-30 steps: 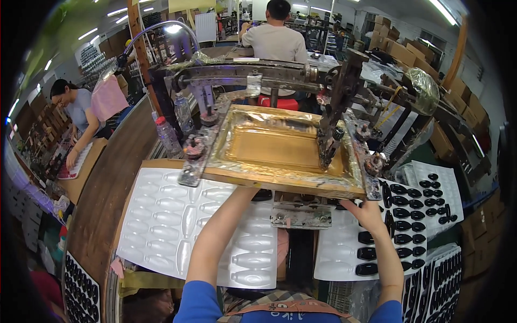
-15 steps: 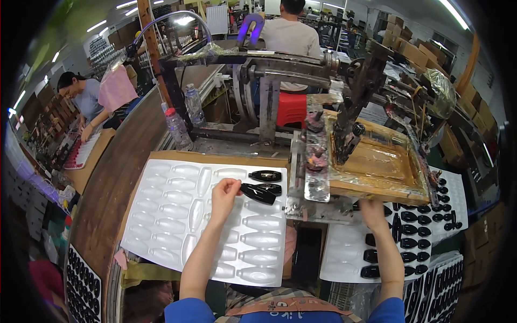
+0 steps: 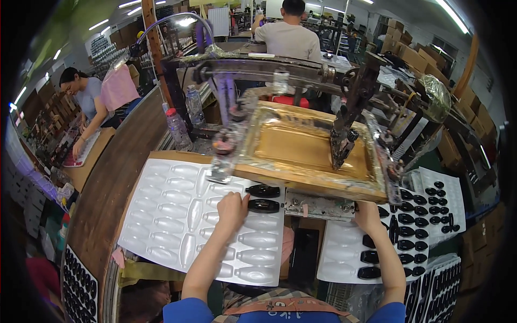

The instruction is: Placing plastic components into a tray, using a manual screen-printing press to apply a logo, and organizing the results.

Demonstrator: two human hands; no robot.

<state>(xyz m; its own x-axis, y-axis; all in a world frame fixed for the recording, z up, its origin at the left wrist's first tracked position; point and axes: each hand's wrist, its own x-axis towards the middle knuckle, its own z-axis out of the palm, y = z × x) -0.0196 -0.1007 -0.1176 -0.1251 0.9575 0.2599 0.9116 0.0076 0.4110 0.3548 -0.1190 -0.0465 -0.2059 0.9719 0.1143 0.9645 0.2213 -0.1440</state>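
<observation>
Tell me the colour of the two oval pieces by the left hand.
Glossy black pieces, on a clear white tray; head view.

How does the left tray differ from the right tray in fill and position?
The left tray is nearly empty, with just two black pieces at its top right corner; the right tray holds many black pieces along its right side. The left hand rests on the left tray, while the right hand is at the right tray's top edge. Both are white moulded trays with oval pockets.

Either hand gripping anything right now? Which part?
Left hand lies on the white moulded tray, fingertips at a black oval piece; a grip cannot be told. Right hand touches the gold frame at its near edge.
</observation>
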